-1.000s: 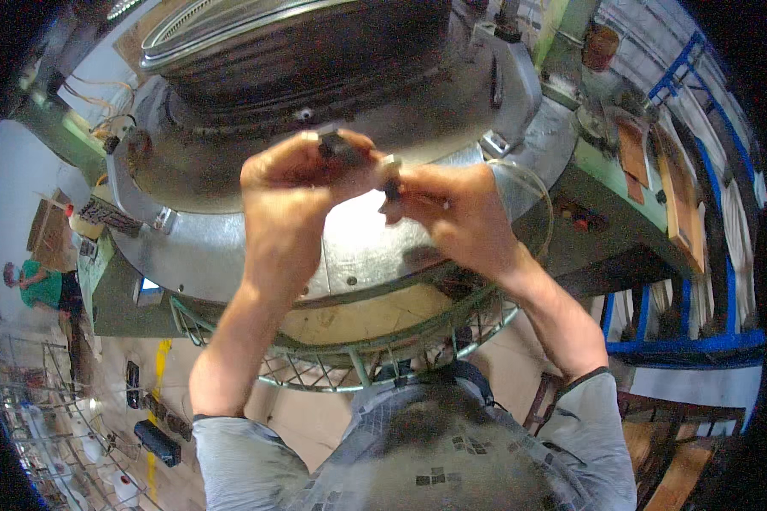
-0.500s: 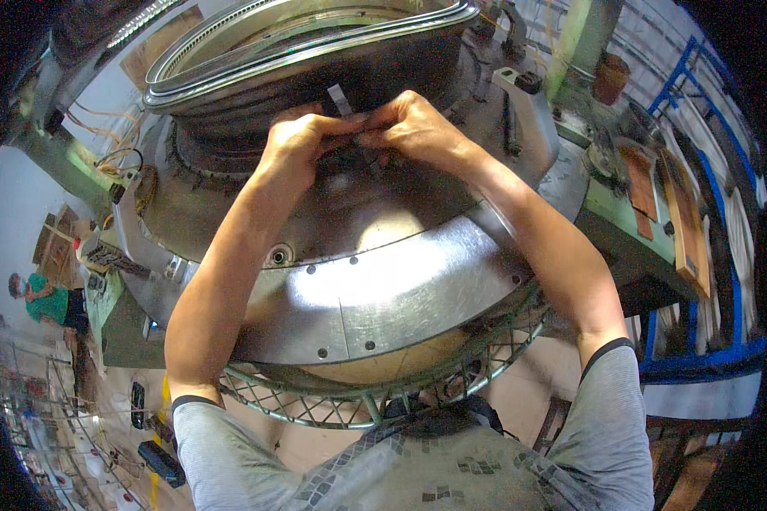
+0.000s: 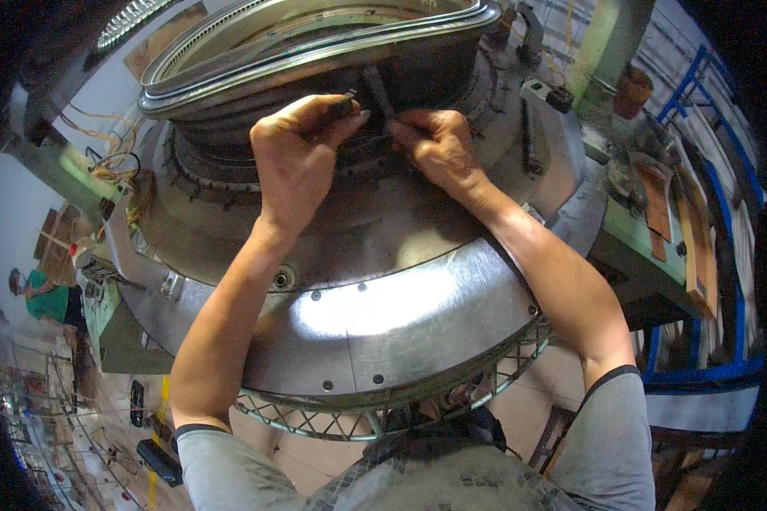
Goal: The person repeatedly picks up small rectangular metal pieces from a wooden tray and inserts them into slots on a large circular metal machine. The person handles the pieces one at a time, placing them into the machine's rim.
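My left hand (image 3: 294, 149) is raised over the machine, thumb and fingers pinched on a small dark piece (image 3: 346, 104) whose kind I cannot make out. To its right, the closed fingers of my right hand (image 3: 443, 152) are at the lower end of a narrow, flat grey strip (image 3: 376, 88). The strip slants up toward the machine's dark drum (image 3: 435, 72); I cannot tell whether it touches it. Above the drum runs a shiny ribbed metal ring (image 3: 315, 62). Both forearms reach across a wide, polished metal rim plate (image 3: 418, 328).
Upright metal brackets (image 3: 554, 145) flank the drum. A green lattice guard (image 3: 315, 422) curves below the rim plate. Wooden boards (image 3: 694, 243) lie on the right side, near a blue rack (image 3: 707, 370). A person in a green top (image 3: 47, 298) stands far left.
My hands, close together half a second ago, have drawn apart. The strip now shows beside my right hand's fingers, and a dark piece shows in my left. The view has shifted slightly.
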`<state>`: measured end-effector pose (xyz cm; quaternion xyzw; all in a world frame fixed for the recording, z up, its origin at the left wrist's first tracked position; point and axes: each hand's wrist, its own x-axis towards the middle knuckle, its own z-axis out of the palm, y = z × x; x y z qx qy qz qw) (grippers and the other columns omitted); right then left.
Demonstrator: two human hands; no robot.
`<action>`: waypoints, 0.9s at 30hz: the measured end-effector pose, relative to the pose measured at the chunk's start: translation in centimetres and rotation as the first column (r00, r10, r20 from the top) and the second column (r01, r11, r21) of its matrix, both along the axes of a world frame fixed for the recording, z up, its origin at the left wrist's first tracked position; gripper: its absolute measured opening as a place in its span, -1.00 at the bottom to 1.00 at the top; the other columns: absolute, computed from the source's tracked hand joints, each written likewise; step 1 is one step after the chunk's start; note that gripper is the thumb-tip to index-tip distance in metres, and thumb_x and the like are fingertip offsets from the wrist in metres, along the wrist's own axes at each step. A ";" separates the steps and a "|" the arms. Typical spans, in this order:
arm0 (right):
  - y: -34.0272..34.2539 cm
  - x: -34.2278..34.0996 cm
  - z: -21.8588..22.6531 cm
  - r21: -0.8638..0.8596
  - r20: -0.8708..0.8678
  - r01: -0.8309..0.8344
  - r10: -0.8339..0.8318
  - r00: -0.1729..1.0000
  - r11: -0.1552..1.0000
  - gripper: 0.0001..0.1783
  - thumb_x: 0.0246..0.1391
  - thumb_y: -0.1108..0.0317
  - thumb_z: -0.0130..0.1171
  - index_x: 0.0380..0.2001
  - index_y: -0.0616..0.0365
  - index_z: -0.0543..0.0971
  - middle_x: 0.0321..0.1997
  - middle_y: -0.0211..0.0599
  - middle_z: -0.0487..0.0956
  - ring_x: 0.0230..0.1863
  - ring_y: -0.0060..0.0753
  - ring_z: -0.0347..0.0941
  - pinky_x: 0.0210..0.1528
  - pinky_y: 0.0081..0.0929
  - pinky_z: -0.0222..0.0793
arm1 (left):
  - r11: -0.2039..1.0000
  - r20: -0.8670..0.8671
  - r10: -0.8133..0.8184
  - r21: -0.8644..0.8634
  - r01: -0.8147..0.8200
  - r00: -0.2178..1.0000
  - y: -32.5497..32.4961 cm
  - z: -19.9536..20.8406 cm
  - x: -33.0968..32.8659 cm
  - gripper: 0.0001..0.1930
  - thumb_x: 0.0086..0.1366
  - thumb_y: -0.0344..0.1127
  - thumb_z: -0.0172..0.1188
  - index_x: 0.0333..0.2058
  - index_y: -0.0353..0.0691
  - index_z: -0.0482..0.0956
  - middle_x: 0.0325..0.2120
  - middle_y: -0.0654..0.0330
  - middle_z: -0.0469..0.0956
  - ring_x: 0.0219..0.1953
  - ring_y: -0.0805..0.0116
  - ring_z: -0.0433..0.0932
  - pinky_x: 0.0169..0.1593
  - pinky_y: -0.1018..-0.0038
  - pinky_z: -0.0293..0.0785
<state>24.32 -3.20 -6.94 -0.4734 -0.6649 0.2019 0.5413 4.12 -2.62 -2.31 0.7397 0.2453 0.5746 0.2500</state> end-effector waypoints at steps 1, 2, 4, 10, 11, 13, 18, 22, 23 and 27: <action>0.0 -0.1 0.0 0.018 0.023 0.022 -0.022 0.999 1.000 -0.78 0.06 0.31 0.27 -0.31 0.22 0.73 -0.35 0.01 0.70 -0.41 -0.31 0.65 -0.27 -0.34 0.51 | 0.939 -0.207 0.210 0.314 -0.138 0.956 -0.1 0.1 -0.5 -0.80 0.16 -0.63 0.24 -0.24 -0.28 0.69 -0.27 0.05 0.70 -0.29 0.24 0.71 -0.15 0.38 0.65; 0.0 -0.2 -0.1 0.037 0.045 0.043 -0.045 0.998 0.998 -0.79 0.05 0.31 0.27 -0.32 0.22 0.73 -0.35 0.01 0.70 -0.40 -0.29 0.66 -0.26 -0.34 0.51 | 0.894 -0.275 0.299 0.417 -0.167 0.914 -0.1 0.0 -0.4 -0.77 0.11 -0.63 0.23 -0.25 -0.26 0.69 -0.30 0.05 0.69 -0.32 0.20 0.70 -0.20 0.37 0.64; 0.1 -0.2 -0.1 0.054 0.048 0.043 -0.046 0.998 0.998 -0.79 0.03 0.32 0.27 -0.33 0.22 0.74 -0.36 0.01 0.69 -0.38 -0.27 0.67 -0.25 -0.34 0.52 | 0.757 -0.319 0.454 0.631 -0.170 0.832 -0.1 -0.4 -0.3 -0.71 0.02 -0.63 0.20 -0.27 -0.21 0.68 -0.35 0.05 0.66 -0.38 0.12 0.68 -0.30 0.35 0.61; 0.3 -0.2 -0.1 0.126 0.071 0.036 -0.045 0.996 0.991 -0.79 0.17 0.29 0.32 -0.34 0.24 0.73 -0.61 -0.46 0.60 -0.56 -0.73 0.36 -0.51 -0.58 0.29 | 0.793 -0.473 0.511 0.581 -0.182 0.718 0.1 -1.4 -0.3 -0.67 -0.08 -0.64 0.18 -0.29 -0.21 0.67 -0.20 0.10 0.68 -0.31 0.07 0.69 -0.25 0.28 0.65; 0.3 -0.1 -0.1 0.138 0.083 0.048 -0.059 0.995 0.989 -0.78 0.16 0.28 0.33 -0.34 0.24 0.73 -0.61 -0.45 0.60 -0.56 -0.73 0.36 -0.51 -0.58 0.29 | 0.788 -0.467 0.513 0.589 -0.179 0.721 0.1 -1.4 -0.3 -0.67 -0.09 -0.64 0.18 -0.30 -0.21 0.67 -0.18 0.09 0.68 -0.30 0.07 0.69 -0.24 0.28 0.66; 0.4 -0.1 -0.1 0.149 0.106 0.047 -0.064 0.992 0.988 -0.77 0.16 0.26 0.33 -0.34 0.24 0.73 -0.60 -0.41 0.62 -0.56 -0.72 0.37 -0.51 -0.56 0.31 | 0.783 -0.463 0.515 0.596 -0.177 0.722 0.2 -1.4 -0.2 -0.68 -0.09 -0.65 0.18 -0.31 -0.22 0.67 -0.12 0.09 0.67 -0.29 0.06 0.70 -0.24 0.28 0.67; 0.2 0.0 0.2 0.127 0.148 0.067 -0.086 0.985 0.990 -0.76 0.16 0.26 0.33 -0.31 0.25 0.73 -0.55 -0.35 0.66 -0.50 -0.71 0.43 -0.45 -0.54 0.36 | 0.794 -0.477 0.499 0.587 -0.160 0.723 0.5 -1.6 0.0 -0.63 -0.09 -0.66 0.13 -0.26 -0.24 0.71 -0.04 0.02 0.64 -0.28 0.02 0.70 -0.23 0.24 0.67; 0.1 -0.1 0.3 0.113 0.156 0.080 -0.097 0.983 0.990 -0.77 0.15 0.27 0.33 -0.29 0.25 0.73 -0.50 -0.30 0.69 -0.44 -0.69 0.47 -0.38 -0.54 0.41 | 0.791 -0.483 0.500 0.592 -0.153 0.719 0.7 -1.7 0.0 -0.65 -0.06 -0.67 0.11 -0.29 -0.25 0.71 0.07 0.05 0.58 -0.23 0.01 0.70 -0.18 0.27 0.68; 0.1 -0.1 0.4 0.093 0.158 0.092 -0.106 0.982 0.991 -0.77 0.15 0.28 0.33 -0.29 0.25 0.73 -0.49 -0.29 0.70 -0.43 -0.68 0.48 -0.36 -0.53 0.42 | 0.794 -0.484 0.496 0.589 -0.150 0.721 0.6 -1.7 0.0 -0.66 -0.06 -0.67 0.11 -0.30 -0.24 0.71 0.09 0.05 0.57 -0.22 0.01 0.70 -0.17 0.27 0.68; 0.0 -0.3 0.4 0.078 0.094 0.071 -0.078 0.993 0.994 -0.78 0.12 0.29 0.32 -0.30 0.23 0.73 -0.46 -0.18 0.69 -0.43 -0.53 0.54 -0.35 -0.45 0.46 | 0.813 -0.514 0.487 0.563 -0.150 0.707 0.6 -1.7 0.1 -0.65 -0.07 -0.68 0.12 -0.29 -0.24 0.70 0.13 0.06 0.54 -0.20 0.00 0.70 -0.16 0.28 0.68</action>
